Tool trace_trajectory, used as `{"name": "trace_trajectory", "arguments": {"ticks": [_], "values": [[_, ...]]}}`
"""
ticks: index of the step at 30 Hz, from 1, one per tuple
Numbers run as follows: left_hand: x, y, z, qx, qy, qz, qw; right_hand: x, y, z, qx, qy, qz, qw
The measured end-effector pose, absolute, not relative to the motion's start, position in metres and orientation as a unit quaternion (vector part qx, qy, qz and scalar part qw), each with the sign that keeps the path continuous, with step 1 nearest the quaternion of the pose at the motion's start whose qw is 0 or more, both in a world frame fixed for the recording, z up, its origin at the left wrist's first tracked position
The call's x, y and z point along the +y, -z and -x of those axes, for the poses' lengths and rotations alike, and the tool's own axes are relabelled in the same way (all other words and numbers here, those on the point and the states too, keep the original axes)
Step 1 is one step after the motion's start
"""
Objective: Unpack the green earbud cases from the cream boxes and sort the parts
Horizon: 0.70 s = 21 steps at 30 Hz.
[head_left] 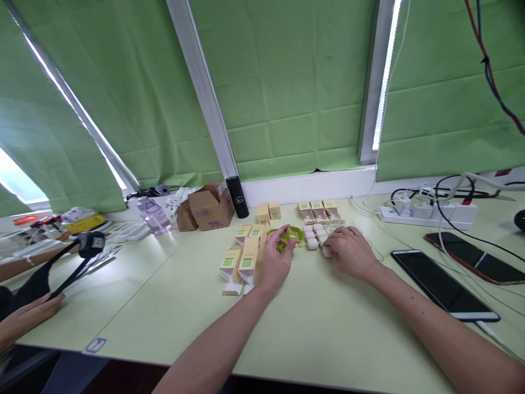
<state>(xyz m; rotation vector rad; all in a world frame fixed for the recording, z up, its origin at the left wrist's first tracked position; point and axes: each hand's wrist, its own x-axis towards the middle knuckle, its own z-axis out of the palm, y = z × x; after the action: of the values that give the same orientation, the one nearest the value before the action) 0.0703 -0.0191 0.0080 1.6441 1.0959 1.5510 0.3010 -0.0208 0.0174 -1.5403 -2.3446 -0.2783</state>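
Observation:
My left hand (275,264) is closed on a small green case (290,237) held just above the pale green table (172,295). Left of that hand lie several tan cartons with green labels (245,257). My right hand (349,250) rests knuckles up on the table, its fingertips pinching one of several small white cases (314,236) grouped between my hands. Behind them, three more tan cartons (320,211) lie in a row, and two stand upright (269,212).
A brown cardboard box (210,208), a black cylinder (237,197) and a clear bottle (155,215) stand at the back. A power strip (426,212) with cables and two phones (445,284) lie to the right. Another person's hand (28,314) with a black strap is at far left.

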Motion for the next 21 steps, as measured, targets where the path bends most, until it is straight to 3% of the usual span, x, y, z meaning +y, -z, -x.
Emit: {"name": "trace_trajectory", "arguments": {"ticks": [14,21], "values": [[-0.023,-0.013,-0.073,0.378,-0.601,-0.611,0.35,-0.016,-0.011,-0.304,-0.808,0.112,0.544,0.197],[-0.028,-0.018,-0.075,0.361,-0.601,-0.609,0.371,-0.019,-0.014,-0.302,-0.79,0.12,0.51,0.318]]}}
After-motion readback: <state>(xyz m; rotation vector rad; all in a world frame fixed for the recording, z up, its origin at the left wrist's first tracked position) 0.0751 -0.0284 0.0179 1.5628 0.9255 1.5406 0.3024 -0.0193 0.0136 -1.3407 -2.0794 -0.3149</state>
